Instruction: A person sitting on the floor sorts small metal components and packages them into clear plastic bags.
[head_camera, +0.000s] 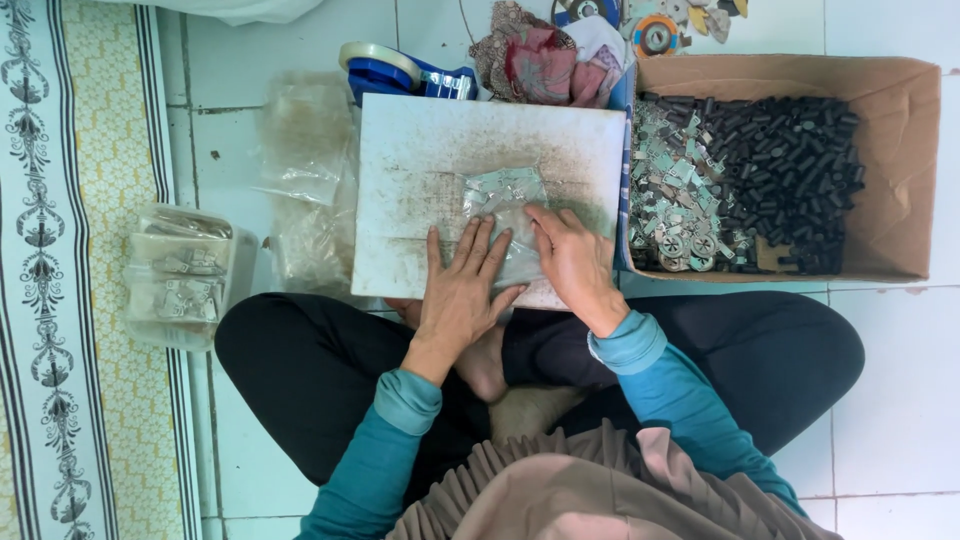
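Both hands press flat — left hand (462, 290) and right hand (570, 258) side by side, fingers spread on a clear plastic bag (505, 215) of metal parts, mid-right on the white board (420, 160). Board's left half lies bare — cardboard box (900, 160) crowds its right edge.
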